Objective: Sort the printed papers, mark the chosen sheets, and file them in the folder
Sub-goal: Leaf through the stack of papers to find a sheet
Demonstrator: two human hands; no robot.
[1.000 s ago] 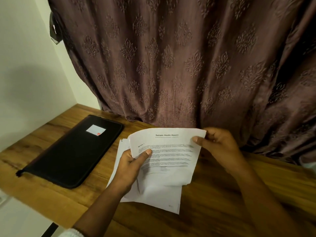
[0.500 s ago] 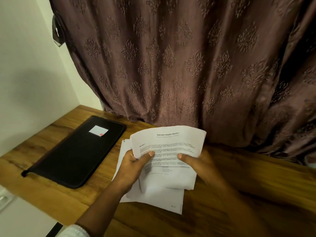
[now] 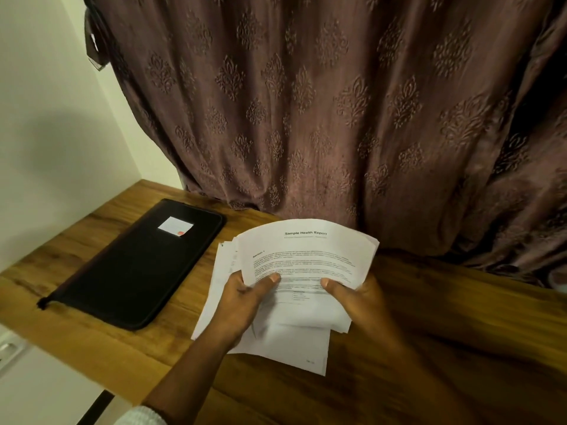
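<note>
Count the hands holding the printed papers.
2. The left hand pinches the white printed paper stack at its lower left, thumb on top; the right hand pinches its lower right side. No other hand shows.

Dim, warm indoor light. Wall (image 3: 46,87) left of the curtain (image 3: 306,102) is the brightest area, carrying a broad soft shadow. Curtain falls to near-black at its right side. Papers (image 3: 306,259) below the curtain: small print soft, unreadable. Wide-angle bending at frame edges.
</note>
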